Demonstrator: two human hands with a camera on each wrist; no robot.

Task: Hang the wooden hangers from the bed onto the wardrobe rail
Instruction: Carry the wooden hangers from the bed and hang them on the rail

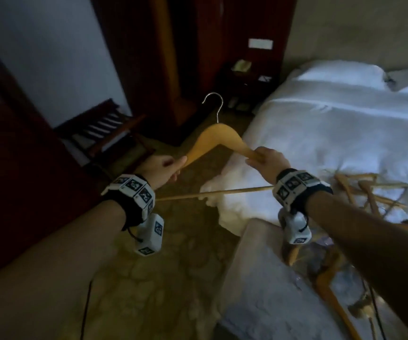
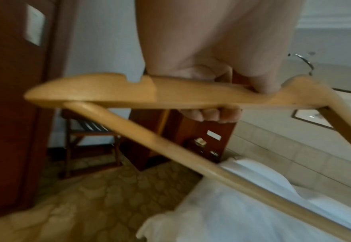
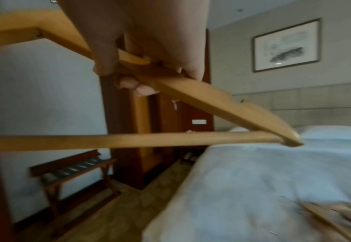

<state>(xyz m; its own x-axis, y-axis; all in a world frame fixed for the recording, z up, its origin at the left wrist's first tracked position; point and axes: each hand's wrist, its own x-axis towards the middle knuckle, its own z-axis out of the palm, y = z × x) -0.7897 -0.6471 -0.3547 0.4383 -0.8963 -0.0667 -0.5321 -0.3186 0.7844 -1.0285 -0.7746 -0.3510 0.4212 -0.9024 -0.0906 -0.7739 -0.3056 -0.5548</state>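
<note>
A wooden hanger (image 1: 219,133) with a metal hook (image 1: 214,100) is held level in the air over the carpet beside the bed (image 1: 333,133). My left hand (image 1: 163,169) grips its left shoulder, fingers curled under the wood (image 2: 209,114). My right hand (image 1: 266,159) grips the right shoulder (image 3: 191,88). The hanger's crossbar (image 1: 222,192) runs below both wrists. Several more wooden hangers (image 1: 369,192) lie in a loose pile on the white bedding at the right, partly hidden by my right forearm.
A dark wooden wardrobe (image 1: 178,57) stands ahead, its rail not visible. A folding luggage rack (image 1: 107,131) sits against the left wall. A dark door panel (image 1: 14,168) is at the left. A grey padded bench (image 1: 284,290) stands at the bed's foot. Patterned carpet (image 1: 161,278) lies between.
</note>
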